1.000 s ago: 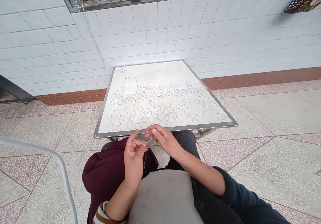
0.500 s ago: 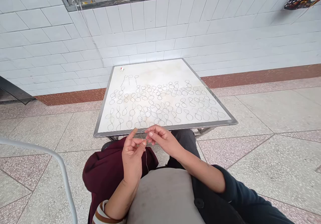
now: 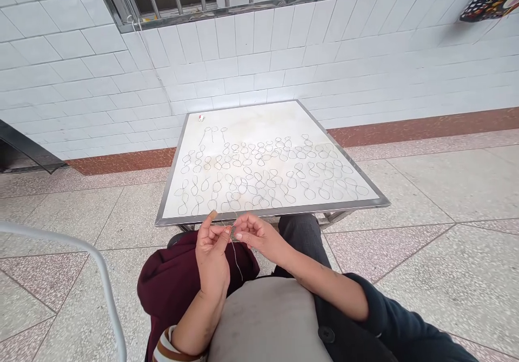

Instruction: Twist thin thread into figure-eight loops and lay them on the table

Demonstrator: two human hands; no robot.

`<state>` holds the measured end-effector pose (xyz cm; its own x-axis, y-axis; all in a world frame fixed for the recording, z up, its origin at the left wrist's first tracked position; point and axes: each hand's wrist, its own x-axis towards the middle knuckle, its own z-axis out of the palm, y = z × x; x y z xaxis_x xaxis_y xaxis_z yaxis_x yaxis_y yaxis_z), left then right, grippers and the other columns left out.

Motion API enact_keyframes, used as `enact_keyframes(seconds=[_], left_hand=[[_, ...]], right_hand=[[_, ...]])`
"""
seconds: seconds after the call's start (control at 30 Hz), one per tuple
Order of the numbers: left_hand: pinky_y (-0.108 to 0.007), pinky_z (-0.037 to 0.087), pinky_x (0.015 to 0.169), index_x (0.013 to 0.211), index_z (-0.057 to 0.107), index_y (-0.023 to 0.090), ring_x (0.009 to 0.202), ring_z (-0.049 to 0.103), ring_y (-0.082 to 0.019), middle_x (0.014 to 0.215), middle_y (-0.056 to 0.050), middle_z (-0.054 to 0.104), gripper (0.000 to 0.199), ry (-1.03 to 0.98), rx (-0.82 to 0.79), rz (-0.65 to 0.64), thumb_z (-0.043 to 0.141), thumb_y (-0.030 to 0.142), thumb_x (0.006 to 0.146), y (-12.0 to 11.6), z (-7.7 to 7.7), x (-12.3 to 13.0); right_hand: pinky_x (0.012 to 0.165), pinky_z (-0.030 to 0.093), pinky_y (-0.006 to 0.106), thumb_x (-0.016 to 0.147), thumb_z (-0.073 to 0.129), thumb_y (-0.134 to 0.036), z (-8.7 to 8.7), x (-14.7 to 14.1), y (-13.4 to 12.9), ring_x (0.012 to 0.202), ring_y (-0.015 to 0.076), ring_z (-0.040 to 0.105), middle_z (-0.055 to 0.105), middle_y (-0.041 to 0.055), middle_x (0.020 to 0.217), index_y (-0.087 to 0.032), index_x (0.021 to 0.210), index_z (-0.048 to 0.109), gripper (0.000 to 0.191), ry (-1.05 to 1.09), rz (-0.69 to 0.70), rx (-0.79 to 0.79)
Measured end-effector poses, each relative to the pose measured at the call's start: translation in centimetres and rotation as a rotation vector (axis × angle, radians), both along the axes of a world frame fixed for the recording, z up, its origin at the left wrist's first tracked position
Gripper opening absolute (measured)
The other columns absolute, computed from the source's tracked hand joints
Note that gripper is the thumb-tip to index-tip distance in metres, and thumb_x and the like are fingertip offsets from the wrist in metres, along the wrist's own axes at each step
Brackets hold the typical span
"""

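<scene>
Just in front of the table's near edge, my left hand (image 3: 213, 254) pinches a thin pale wire (image 3: 235, 259) between thumb and index finger. One tail of the wire dangles toward my lap, while its upper part curves over the table edge. A tan wrap covers one raised fingertip of that hand. Close on the other side, my right hand (image 3: 261, 238) has thumb and fingertips closed at the same wire. A small greenish spot shows between the hands, too small to make out. Several figure-eight wire loops (image 3: 290, 183) lie in rows on the white tabletop (image 3: 259, 119).
Three single loops with straight tails (image 3: 214, 129) lie at the tabletop's back left, near a small white-and-red object (image 3: 201, 118). Behind the table stands a white tiled wall (image 3: 251, 65) with a barred window. A grey curved tube (image 3: 103, 281) is at my left, and dark red cloth (image 3: 174, 275) covers my leg.
The round loop between my hands is less visible, and my right fingers have shifted slightly down beside the left fingertips. The whole view has tilted up a little.
</scene>
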<state>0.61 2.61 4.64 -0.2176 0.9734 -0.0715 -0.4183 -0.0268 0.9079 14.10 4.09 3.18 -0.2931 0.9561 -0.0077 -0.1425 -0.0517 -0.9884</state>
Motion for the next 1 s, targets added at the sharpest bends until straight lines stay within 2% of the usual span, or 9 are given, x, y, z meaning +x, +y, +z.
enact_keyframes(seconds=[0.17,0.27,0.43,0.53,0.63,0.8,0.9,1.0], left_hand=[[-0.023,0.044,0.073,0.125,0.058,0.021,0.060,0.050,-0.006,0.069,0.007,0.058,0.055,-0.033,-0.032,0.086,0.076,0.019,0.073,0.3,0.6,0.0],[-0.025,0.045,0.071,0.124,0.058,0.021,0.060,0.051,-0.007,0.071,0.006,0.059,0.057,-0.063,-0.045,0.096,0.078,0.019,0.071,0.4,0.8,-0.2],[-0.026,0.046,0.073,0.127,0.057,0.021,0.084,0.059,-0.014,0.080,0.001,0.064,0.059,-0.068,-0.032,0.069,0.077,0.019,0.072,0.4,0.7,-0.8],[-0.026,0.047,0.072,0.127,0.057,0.020,0.079,0.058,-0.013,0.078,0.002,0.063,0.056,-0.018,-0.019,0.061,0.076,0.020,0.074,0.3,0.7,-0.9],[-0.025,0.047,0.069,0.127,0.058,0.020,0.078,0.059,-0.012,0.076,0.002,0.063,0.056,0.004,-0.020,0.075,0.076,0.020,0.074,0.3,0.9,-0.8],[-0.027,0.049,0.071,0.124,0.060,0.020,0.076,0.061,-0.013,0.074,0.002,0.064,0.054,-0.020,-0.021,0.101,0.077,0.021,0.072,0.5,1.2,-0.5],[-0.028,0.049,0.071,0.120,0.062,0.019,0.077,0.061,-0.013,0.073,0.002,0.064,0.053,-0.060,-0.022,0.120,0.078,0.020,0.070,1.0,1.0,-0.5],[-0.026,0.047,0.069,0.117,0.063,0.018,0.070,0.060,-0.011,0.069,0.003,0.063,0.054,-0.089,-0.019,0.148,0.080,0.018,0.066,1.7,0.7,-0.6]], right_hand=[[0.050,0.039,0.022,0.082,0.065,-0.035,-1.1,-0.8,-1.0,0.058,0.0097,0.050,0.060,-0.0023,0.074,-0.021,0.088,0.061,0.016,-0.144,0.124,-0.008],[0.056,0.040,0.023,0.085,0.061,-0.031,-1.4,-1.1,-1.1,0.062,0.0102,0.051,0.060,-0.0023,0.075,-0.021,0.086,0.061,0.010,-0.155,0.079,0.063],[0.064,0.041,0.025,0.088,0.057,-0.028,-1.3,-0.8,-0.9,0.071,0.0125,0.054,0.061,-0.0011,0.079,-0.022,0.086,0.064,0.011,-0.252,-0.028,0.186],[0.066,0.043,0.026,0.089,0.055,-0.027,-1.2,-0.6,-0.9,0.073,0.0135,0.056,0.063,-0.0007,0.081,-0.022,0.087,0.064,0.010,-0.310,-0.044,0.259],[0.068,0.044,0.027,0.092,0.052,-0.025,-0.9,-0.5,-1.0,0.075,0.0149,0.057,0.064,0.0004,0.083,-0.024,0.092,0.063,0.011,-0.444,-0.074,0.381],[0.067,0.043,0.031,0.097,0.042,-0.022,-0.3,-0.9,-1.1,0.082,0.0197,0.056,0.066,0.0058,0.087,-0.022,0.100,0.063,0.021,-0.852,-0.149,0.721],[0.062,0.039,0.032,0.097,0.038,-0.017,-0.3,-1.4,-1.1,0.075,0.0195,0.053,0.063,0.0058,0.077,-0.019,0.095,0.063,0.026,-1.038,-0.180,0.844],[0.060,0.037,0.031,0.096,0.040,-0.017,-0.4,-1.9,-0.9,0.073,0.0188,0.053,0.062,0.0050,0.074,-0.019,0.085,0.061,0.025,-1.093,-0.212,0.882]])
